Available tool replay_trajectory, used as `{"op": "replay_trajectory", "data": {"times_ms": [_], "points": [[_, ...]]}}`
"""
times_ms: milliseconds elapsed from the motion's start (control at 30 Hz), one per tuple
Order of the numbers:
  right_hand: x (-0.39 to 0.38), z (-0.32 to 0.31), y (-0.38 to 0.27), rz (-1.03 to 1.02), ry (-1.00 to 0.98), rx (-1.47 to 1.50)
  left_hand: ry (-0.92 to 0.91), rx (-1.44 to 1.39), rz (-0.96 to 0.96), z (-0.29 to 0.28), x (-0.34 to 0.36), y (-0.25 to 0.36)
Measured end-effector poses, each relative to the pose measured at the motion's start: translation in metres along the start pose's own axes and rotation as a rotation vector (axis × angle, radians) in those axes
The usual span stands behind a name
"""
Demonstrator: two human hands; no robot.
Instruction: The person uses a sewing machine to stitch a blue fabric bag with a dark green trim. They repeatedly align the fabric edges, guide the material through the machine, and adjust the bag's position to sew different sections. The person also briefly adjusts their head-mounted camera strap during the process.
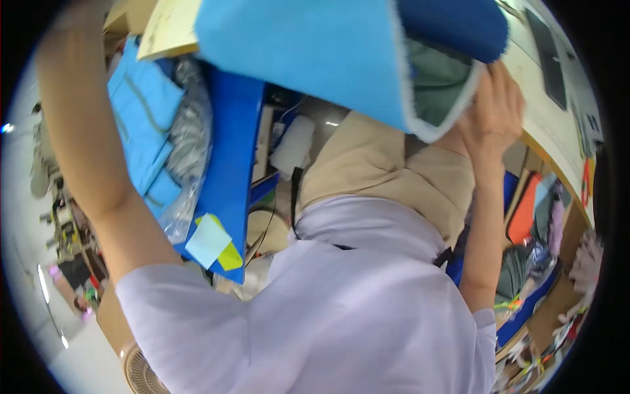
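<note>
A large light blue fabric piece point(302, 52) with a pale, frayed edge spreads across the top of the head view. Beside it lie a dark blue fabric part point(459, 26) and a grey-green fabric layer point(436, 82), partly folded under. My right hand point(492, 111) is closed at the right end of these layers, its fingers pinching the pale edge. My left forearm point(82, 105) reaches up along the left side, and the hand itself passes beyond the upper border, so its fingers do not show.
On the left, a blue board point(226, 157) bears light blue fabric pieces point(141, 111), a clear plastic bag point(187, 144) and paper slips point(210, 241). A pale tabletop point(551, 125) runs along the right, above shelves with folded orange cloth point(524, 213). A fan point(141, 371) stands lower left.
</note>
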State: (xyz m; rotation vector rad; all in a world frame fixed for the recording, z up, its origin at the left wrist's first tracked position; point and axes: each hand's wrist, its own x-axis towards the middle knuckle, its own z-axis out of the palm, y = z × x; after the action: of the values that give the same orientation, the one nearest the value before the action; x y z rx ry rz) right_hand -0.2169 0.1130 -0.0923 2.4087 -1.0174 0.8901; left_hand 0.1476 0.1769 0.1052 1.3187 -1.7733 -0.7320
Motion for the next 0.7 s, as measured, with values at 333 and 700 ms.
{"op": "replay_trajectory", "data": {"times_ms": [333, 700], "points": [[-0.029, -0.045, -0.007, 0.033, 0.018, 0.466, -0.601, -0.404, -1.192, 0.175, -0.304, -0.062], [-0.053, -0.084, -0.117, -0.212, -1.364, 1.449, -0.278, -0.338, -0.996, 0.224, -0.299, 0.032]]}}
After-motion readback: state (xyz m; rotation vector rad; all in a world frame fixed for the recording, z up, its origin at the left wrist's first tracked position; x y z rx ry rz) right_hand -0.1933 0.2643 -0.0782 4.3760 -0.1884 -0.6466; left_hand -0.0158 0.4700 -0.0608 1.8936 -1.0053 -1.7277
